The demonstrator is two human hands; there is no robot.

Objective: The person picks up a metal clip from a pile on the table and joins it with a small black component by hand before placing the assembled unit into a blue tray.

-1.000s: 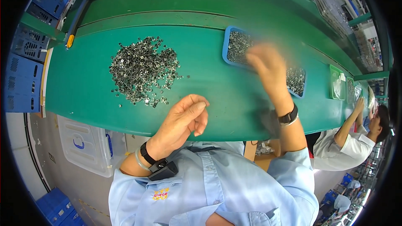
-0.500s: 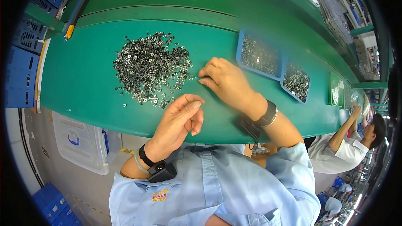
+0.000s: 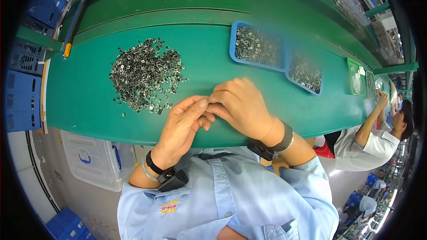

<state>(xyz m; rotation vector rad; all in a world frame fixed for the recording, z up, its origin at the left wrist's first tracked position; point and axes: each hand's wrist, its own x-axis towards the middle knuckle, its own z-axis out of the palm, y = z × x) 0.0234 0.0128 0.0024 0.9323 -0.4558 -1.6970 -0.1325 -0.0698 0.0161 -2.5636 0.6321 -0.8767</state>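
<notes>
Over smooth green worktop (image 3: pixel 80 91), brought right hand (image 3: pixel 244 106) from beside heaped silvery metal pieces (image 3: pixel 144 73) to left hand (image 3: pixel 177 129); now working two-handed, with tiny dark part (image 3: pixel 210 104) pinched between fingertips.

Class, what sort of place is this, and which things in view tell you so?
Probably a factory workshop: a heap of small metal parts lies on a long green bench, beyond it stand blue trays of small pieces, and a co-worker is further along.
</notes>
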